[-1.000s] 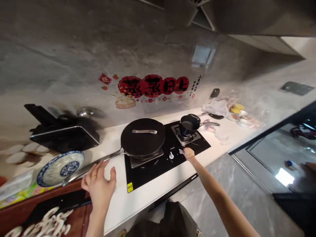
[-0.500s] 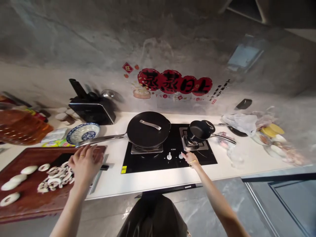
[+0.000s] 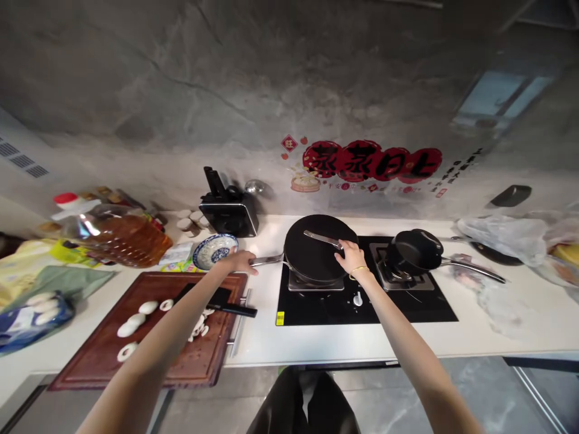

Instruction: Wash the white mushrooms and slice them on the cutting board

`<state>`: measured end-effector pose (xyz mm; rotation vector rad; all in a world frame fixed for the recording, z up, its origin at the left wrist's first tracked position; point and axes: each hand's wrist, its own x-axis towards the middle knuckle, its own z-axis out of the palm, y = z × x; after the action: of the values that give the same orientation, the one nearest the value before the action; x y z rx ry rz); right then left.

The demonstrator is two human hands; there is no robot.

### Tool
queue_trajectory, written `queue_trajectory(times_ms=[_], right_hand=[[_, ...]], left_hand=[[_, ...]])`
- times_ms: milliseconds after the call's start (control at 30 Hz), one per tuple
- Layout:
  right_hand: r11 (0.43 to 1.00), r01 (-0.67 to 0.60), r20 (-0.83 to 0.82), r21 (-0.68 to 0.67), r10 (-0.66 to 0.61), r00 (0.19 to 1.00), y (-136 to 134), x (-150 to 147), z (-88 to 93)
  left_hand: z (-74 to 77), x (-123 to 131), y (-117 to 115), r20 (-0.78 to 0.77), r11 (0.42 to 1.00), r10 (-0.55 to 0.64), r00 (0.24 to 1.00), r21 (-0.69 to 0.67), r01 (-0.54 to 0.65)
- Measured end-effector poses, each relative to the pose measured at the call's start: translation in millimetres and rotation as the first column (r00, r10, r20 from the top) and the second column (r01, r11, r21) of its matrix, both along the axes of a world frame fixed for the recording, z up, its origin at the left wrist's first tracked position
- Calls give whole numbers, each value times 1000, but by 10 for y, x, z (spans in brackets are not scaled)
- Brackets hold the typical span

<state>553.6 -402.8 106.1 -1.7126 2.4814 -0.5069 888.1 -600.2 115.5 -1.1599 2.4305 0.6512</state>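
A large black pan with a flat black lid sits on the left burner of the gas hob. My left hand is closed round the end of the pan's metal handle. Across the lid, my right hand has its fingers at the right end of the silver lid handle, with the thumb lower down; the grip is partly hidden. A small black saucepan stands on the right burner, its handle pointing right. The white hob knob shows below my right wrist.
Left of the hob lies a wooden cutting board with mushrooms, slices and a black-handled knife. Behind it are a patterned bowl, a knife block and an oil jug. Plastic bags lie at the right.
My right hand has left the hob knob and moved up to the lid handle. My left hand has closed on the pan handle. The view has shifted left.
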Motion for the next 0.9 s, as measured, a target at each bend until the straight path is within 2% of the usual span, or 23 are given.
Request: queue_trajectory(times_ms=[67, 133, 200, 267, 300, 333, 433, 533, 600, 700, 800, 900], right_hand=[[996, 3, -13, 93, -1, 1000, -281, 62, 33], [987, -3, -3, 159, 3, 1000, -489, 79, 35], [981, 8, 14, 191, -11, 1000, -635, 70, 30], [978, 21, 25, 205, -27, 999, -724, 52, 36], [978, 29, 27, 206, -35, 999, -746, 41, 47], [979, 37, 26, 202, -43, 999, -749, 28, 67], [984, 68, 4, 162, -69, 998, -644, -41, 178], [993, 109, -19, 47, -108, 994, -388, -199, 343], [983, 175, 24, -55, -174, 984, -159, -359, 440], [930, 324, 159, -174, -298, 941, 255, -626, 505], [846, 455, 329, -279, -361, 872, 767, -839, 459], [757, 599, 476, -262, -438, 762, 1382, -963, 338]], left_hand=[[-24, -61, -91, -37, 953, 55, 998, 300, -41], [-73, -90, -157, -57, 860, 93, 994, 508, -51], [-138, -88, -215, -66, 750, 118, 991, 660, -45], [-199, -65, -253, -73, 601, 159, 984, 798, -38], [-223, -49, -251, -80, 548, 178, 981, 836, -31], [-240, -29, -225, -97, 526, 192, 977, 850, -19], [-256, 55, 36, -171, 545, 274, 946, 838, -6], [-252, 162, 517, -217, 555, 393, 894, 831, -43], [-271, 212, 871, -253, 561, 445, 859, 826, -47], [-356, 202, 1336, -298, 569, 545, 784, 818, -84], [-450, 85, 1685, -342, 571, 631, 696, 812, -119], [-492, -91, 1954, -402, 608, 662, 632, 782, -139]])
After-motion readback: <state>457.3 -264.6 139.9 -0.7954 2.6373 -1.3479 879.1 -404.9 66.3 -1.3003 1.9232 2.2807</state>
